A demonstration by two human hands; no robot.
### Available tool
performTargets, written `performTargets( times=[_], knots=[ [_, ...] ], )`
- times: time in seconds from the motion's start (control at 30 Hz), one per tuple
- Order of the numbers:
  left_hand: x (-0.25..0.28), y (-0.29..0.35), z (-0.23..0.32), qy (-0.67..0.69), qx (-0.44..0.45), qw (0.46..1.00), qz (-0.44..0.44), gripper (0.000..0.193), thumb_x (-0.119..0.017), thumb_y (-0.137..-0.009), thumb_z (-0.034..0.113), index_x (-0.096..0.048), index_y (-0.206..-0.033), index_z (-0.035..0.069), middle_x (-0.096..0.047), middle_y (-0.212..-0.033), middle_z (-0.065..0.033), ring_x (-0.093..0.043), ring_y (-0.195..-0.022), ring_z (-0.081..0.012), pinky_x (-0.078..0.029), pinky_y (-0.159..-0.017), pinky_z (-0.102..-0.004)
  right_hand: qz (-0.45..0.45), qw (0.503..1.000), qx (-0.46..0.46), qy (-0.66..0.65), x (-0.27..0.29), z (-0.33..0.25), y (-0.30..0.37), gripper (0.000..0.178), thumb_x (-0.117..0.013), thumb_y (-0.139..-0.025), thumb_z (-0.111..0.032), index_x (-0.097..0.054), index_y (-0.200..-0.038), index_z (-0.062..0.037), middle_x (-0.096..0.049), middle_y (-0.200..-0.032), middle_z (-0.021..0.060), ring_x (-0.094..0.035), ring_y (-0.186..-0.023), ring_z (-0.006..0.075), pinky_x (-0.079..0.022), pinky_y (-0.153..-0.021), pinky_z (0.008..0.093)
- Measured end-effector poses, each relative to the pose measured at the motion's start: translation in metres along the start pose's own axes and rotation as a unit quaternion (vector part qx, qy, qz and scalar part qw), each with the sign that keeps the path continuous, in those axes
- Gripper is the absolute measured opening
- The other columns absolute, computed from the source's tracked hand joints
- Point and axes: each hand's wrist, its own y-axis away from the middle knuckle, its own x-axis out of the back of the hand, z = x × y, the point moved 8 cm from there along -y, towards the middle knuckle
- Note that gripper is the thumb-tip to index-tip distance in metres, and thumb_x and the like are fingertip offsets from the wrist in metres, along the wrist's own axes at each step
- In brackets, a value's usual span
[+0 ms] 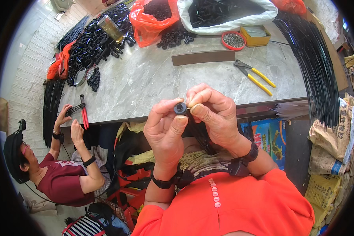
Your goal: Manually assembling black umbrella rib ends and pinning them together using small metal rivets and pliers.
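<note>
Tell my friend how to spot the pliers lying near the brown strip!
Find the grey marbled table. On its right half, beyond the right hand, the pliers lie near one end of the brown strip. Their yellow handles set them apart from the red-handled pliers far left.

One head-worn fisheye looks down from close above the near side of the desk (145, 82), facing across it.

The left fingers (178, 122) partly hide the black round piece (180, 108); the thin tip (188, 108) at the right fingers (202, 112) is too small to identify. Beyond them, the upper edge cuts off the white sack (224, 30); metal bits (234, 39) in the red dish (234, 48) are indistinct.
</note>
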Motion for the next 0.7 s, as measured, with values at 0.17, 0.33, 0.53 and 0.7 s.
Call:
performTargets(
  times=[0.17, 0.33, 0.53, 0.7],
  knots=[
    [-0.004, 0.001, 0.008, -0.009, -0.027, 1.000, -0.011, 0.031, -0.071, -0.090, 0.005, -0.059, -0.118, -0.001, -0.060, -0.111, -0.0065, -0.057, -0.098, -0.0126, -0.046, -0.088, -0.0266, 0.007, 0.997, 0.029, 0.075, -0.004, -0.010, 0.001, 0.007, -0.069, -0.091, -0.003, -0.066, -0.096, -0.0001, -0.057, -0.102, 0.0040, -0.053, -0.082, 0.0069, -0.046, -0.073, 0.0221],
    [0.000, 0.000, 0.007, -0.023, -0.041, 0.999, -0.018, 0.031, -0.071, -0.089, 0.005, -0.060, -0.117, 0.000, -0.060, -0.113, -0.0072, -0.056, -0.102, -0.0131, -0.045, -0.090, -0.0276, 0.006, 0.977, 0.069, 0.203, -0.002, -0.017, -0.001, 0.009, -0.071, -0.088, -0.002, -0.066, -0.095, -0.0009, -0.059, -0.103, 0.0045, -0.056, -0.081, 0.0071, -0.048, -0.071, 0.0219],
    [0.000, -0.006, 0.001, 0.081, 0.004, 0.993, -0.080, 0.029, -0.070, -0.089, 0.001, -0.059, -0.115, -0.004, -0.060, -0.102, -0.0100, -0.062, -0.091, -0.0197, -0.053, -0.079, -0.0320, -0.021, 0.999, -0.018, 0.031, -0.005, -0.007, -0.007, 0.014, -0.072, -0.087, 0.001, -0.064, -0.098, 0.0001, -0.060, -0.096, 0.0044, -0.057, -0.075, 0.0075, -0.047, -0.062, 0.0198],
    [-0.003, -0.007, 0.000, 0.104, 0.027, 0.988, -0.107, 0.029, -0.070, -0.088, 0.002, -0.060, -0.115, -0.002, -0.059, -0.103, -0.0122, -0.063, -0.087, -0.0240, -0.057, -0.073, -0.0370, -0.071, 0.980, -0.155, -0.101, -0.007, 0.008, -0.014, 0.034, -0.074, -0.083, 0.003, -0.056, -0.112, 0.0011, -0.062, -0.091, 0.0061, -0.059, -0.072, 0.0087, -0.049, -0.058, 0.0205]
  ],
)
